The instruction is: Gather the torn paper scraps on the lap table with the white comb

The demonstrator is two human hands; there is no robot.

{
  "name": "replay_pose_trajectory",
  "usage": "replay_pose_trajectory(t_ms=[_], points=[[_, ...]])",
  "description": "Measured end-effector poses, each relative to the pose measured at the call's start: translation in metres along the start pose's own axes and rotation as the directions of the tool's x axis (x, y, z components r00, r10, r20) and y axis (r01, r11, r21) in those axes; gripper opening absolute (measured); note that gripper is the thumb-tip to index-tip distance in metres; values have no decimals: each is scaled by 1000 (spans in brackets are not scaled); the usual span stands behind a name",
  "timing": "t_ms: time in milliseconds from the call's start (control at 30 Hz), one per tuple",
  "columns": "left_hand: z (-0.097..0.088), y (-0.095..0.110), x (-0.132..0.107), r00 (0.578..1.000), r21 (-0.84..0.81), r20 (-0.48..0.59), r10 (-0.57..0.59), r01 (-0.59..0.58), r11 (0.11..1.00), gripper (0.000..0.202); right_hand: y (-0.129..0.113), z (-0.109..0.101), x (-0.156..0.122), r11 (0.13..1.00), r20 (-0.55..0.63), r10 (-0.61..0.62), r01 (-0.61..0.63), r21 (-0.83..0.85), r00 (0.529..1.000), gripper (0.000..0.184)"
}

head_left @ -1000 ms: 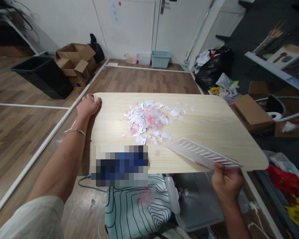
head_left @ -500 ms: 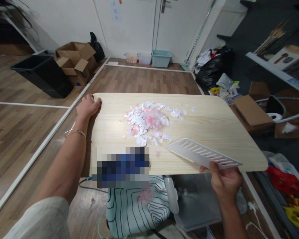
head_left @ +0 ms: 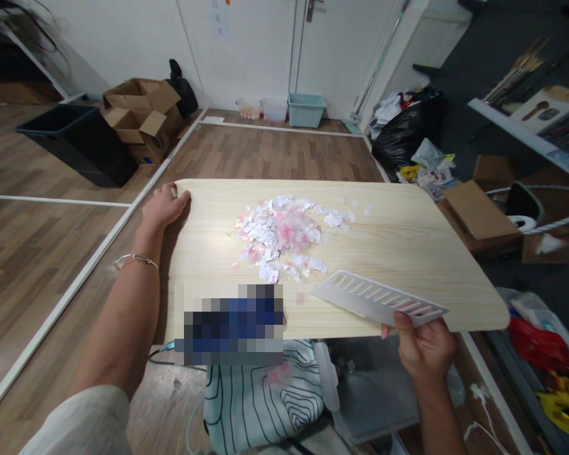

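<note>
Around the far left corner of the light wooden table [head_left: 398,234], my left hand [head_left: 164,205] is closed, its fingers curled over the edge. My right hand [head_left: 424,344] grips a white slotted plastic panel [head_left: 379,300] at its right end, thumb on top. The panel is tilted over the near right part of the table, its left tip close to the surface. Left of that tip lies a loose heap of torn white and pink paper scraps [head_left: 279,230], with a few bits scattered to its right. A blurred-out dark blue object [head_left: 232,325] rests at the near left edge.
Below the near edge are a striped light-green fabric bag [head_left: 260,398] and a grey plastic bin [head_left: 374,385]. A black bin [head_left: 83,145] and cardboard boxes [head_left: 142,117] stand at the left. An open carton [head_left: 478,208] sits beyond the table's right side.
My right hand and the panel have shifted slightly left and down. My left hand stays on the table corner; the view has tilted a little.
</note>
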State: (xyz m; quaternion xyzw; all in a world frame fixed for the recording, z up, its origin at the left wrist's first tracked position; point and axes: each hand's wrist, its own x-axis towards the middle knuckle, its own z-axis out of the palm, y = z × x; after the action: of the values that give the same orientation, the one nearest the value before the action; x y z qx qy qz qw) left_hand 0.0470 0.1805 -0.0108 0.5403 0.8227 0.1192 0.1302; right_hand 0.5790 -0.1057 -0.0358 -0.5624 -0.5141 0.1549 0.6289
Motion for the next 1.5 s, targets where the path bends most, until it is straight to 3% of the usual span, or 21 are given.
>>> replay_pose_trajectory(t_ms=[233, 400, 600, 1000, 1300, 1500], points=[[-2, 0, -1, 1000, 6, -7, 27, -27, 1000, 83, -2, -1, 14, 994, 139, 112, -110, -21, 984, 44], [-3, 0, -1, 999, 49, 3, 44, -44, 998, 88, 1, 5, 32, 993, 48, 116, -115, -19, 992, 54], [-5, 2, -5, 999, 68, 6, 49, -49, 996, 90, -2, 16, 43, 962, 207, 247, -264, 63, 947, 52], [-4, -2, 1, 1000, 41, 4, 22, -22, 999, 91, -9, 19, 40, 966, 252, 254, -259, -14, 934, 58], [-7, 3, -8, 999, 84, 9, 48, -49, 995, 87, -4, 16, 35, 972, 255, 223, -234, 14, 941, 55], [-8, 7, -17, 1000, 77, 6, 9, -9, 997, 84, -6, 11, 33, 962, 312, 262, -274, -5, 913, 48]])
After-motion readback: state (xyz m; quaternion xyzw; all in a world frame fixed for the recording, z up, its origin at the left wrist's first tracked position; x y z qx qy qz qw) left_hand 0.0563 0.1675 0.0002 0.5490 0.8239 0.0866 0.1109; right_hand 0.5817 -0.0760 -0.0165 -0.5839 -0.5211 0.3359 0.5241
